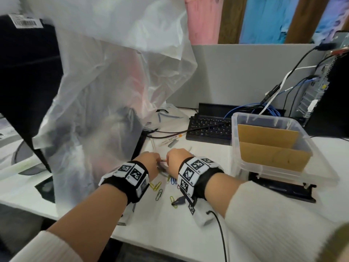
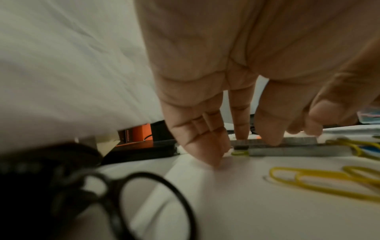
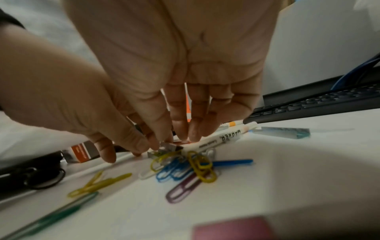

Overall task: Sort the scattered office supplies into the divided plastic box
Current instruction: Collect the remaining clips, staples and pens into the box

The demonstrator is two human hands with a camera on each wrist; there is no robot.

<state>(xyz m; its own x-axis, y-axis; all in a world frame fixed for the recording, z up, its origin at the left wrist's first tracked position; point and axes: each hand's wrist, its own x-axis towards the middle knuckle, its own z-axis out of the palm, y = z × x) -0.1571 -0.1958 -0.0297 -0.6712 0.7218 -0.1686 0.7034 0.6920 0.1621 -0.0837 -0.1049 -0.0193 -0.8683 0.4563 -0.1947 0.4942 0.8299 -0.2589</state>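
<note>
Both hands meet at the middle of the desk over grey staple strips (image 2: 298, 152). My left hand (image 1: 151, 161) points its fingers down and pinches one end of a staple strip (image 3: 168, 147). My right hand (image 1: 173, 159) bunches its fingertips on the same strip from the other side, beside a white marker (image 3: 218, 141). Coloured paper clips (image 3: 191, 167) lie in a heap just in front of the hands, with more paper clips (image 1: 156, 188) near my wrists. The clear divided box (image 1: 245, 118) with cardboard partitions stands to the right. The hands hide the strips in the head view.
A black keyboard (image 1: 209, 127) lies behind the hands. A large plastic bag (image 1: 105, 103) hangs at the left. An orange staple box (image 3: 82, 152), a green pen (image 3: 51, 217), a purple sticky pad (image 3: 232, 227) and black loops (image 2: 144, 203) lie on the desk. Cables run at the right.
</note>
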